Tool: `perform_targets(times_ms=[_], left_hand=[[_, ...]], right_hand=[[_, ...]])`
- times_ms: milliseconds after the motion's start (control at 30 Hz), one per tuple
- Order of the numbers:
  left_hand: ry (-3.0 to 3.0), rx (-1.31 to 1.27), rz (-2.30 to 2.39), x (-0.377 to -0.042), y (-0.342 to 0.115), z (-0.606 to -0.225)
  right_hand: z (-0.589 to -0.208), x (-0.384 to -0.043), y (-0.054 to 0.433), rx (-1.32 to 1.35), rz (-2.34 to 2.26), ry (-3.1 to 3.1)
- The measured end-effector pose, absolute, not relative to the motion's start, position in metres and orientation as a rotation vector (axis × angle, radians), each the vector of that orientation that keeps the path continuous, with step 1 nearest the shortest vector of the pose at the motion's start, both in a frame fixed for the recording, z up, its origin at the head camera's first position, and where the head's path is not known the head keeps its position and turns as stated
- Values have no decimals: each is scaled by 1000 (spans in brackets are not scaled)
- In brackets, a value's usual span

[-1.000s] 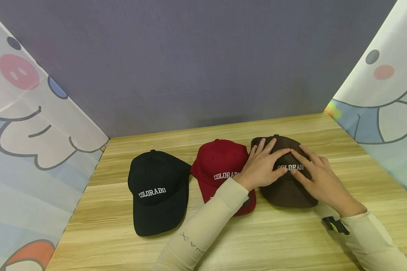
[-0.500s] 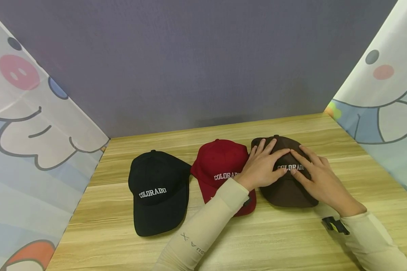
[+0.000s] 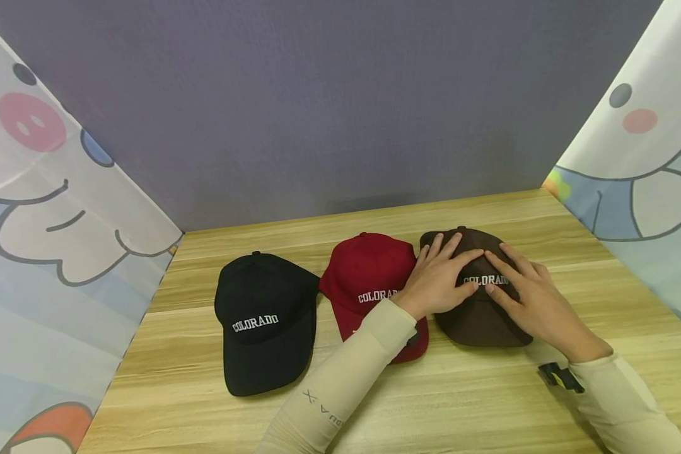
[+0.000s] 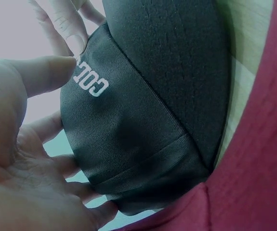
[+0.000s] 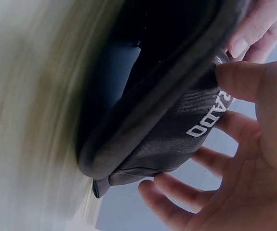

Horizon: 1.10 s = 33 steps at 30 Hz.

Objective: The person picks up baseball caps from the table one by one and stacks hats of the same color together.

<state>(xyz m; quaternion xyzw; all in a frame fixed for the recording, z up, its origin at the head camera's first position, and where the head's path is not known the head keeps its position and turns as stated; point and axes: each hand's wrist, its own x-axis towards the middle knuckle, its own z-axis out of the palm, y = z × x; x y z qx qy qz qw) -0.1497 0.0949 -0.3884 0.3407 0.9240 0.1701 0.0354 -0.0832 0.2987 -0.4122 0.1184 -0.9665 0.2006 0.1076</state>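
Note:
Both hands rest on a dark brown baseball cap [image 3: 479, 325] at the right of the row, its white COLORADO lettering partly showing between them. My left hand [image 3: 439, 280] lies over the crown's left side with fingers spread. On the other side my right hand [image 3: 536, 299] touches the crown, fingers spread too. Thumbs and forefingers of the two hands come close together at the front of the crown. In the right wrist view the underside of the brim [image 5: 128, 144] is seen, with the right fingers [image 5: 205, 159] along the crown.
A red COLORADO cap [image 3: 366, 265] lies just left of the brown one, partly under my left forearm. Further left is a black COLORADO cap [image 3: 261, 287]. All lie on a wood-grain table [image 3: 459, 403], with a grey panel [image 3: 340, 113] behind and cartoon-print cloths at the sides.

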Motion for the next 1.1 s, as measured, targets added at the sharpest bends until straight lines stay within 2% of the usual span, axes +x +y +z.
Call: perform_targets(times_ms=[1100], left_hand=[[2817,1030,512,-150,96,-384]], right_hand=[[-410,-82,297,321,585,-2835]])
